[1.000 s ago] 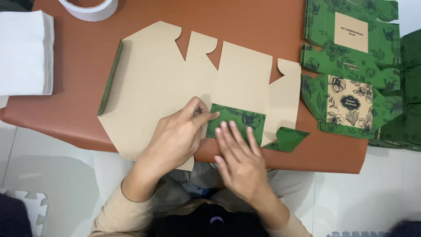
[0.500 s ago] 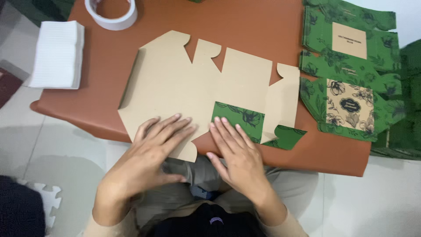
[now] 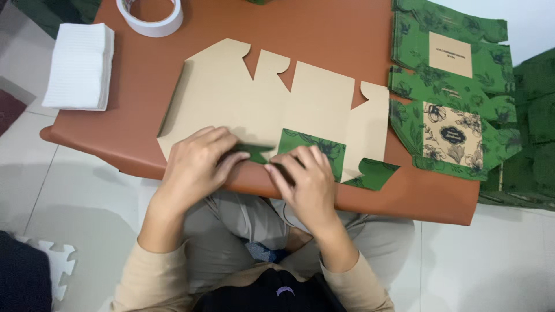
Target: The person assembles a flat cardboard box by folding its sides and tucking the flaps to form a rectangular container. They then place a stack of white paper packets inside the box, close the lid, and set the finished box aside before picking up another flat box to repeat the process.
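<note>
On the brown table, both hands (left hand, right hand) seemingly flat on cardboard box blank

One flat box blank, one tape roll, one napkin stack, two hands.

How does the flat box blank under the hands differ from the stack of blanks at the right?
The box blank lies plain brown side up, near flaps folded over; the stack lies green floral side up, unfolded. Left hand and right hand press the blank; the stack lies untouched. Both are flat die-cut card on the brown table.
</note>
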